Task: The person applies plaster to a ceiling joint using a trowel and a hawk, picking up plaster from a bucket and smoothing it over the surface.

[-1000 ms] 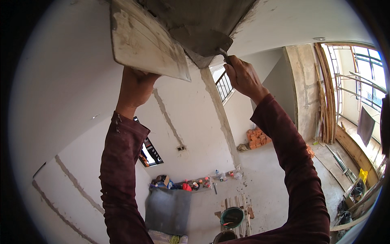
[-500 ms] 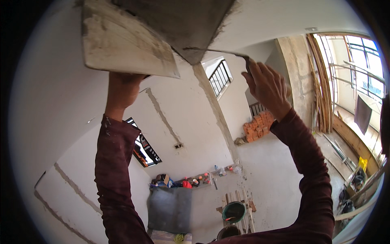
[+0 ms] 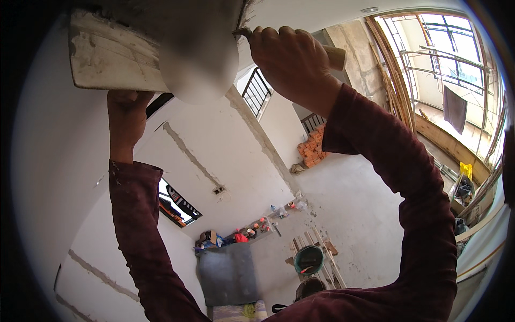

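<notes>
My left hand (image 3: 126, 110) grips the plaster-smeared pale square hawk (image 3: 110, 56) from beneath, holding it up near the ceiling at the upper left. My right hand (image 3: 289, 61) is closed round a trowel with a pale handle (image 3: 335, 56), raised beside the edge of the dark mortar patch (image 3: 139, 9) overhead. A blurred pale round shape (image 3: 196, 78) lies between the hawk and my right hand, over part of the patch; I cannot make out what it is or the trowel's blade.
Below are green and dark buckets (image 3: 308, 259) on planks, a grey sheet (image 3: 228, 271) and small items (image 3: 241, 235) along the wall. A brick stack (image 3: 311, 147) stands by a railing (image 3: 311, 121). Scaffolding (image 3: 407, 51) and long timbers (image 3: 383, 75) are by the bright window at right.
Both hands have shifted left with the hawk and trowel. My right hand has risen from its place half a second ago and turned. The blurred pale shape now covers part of the patch.
</notes>
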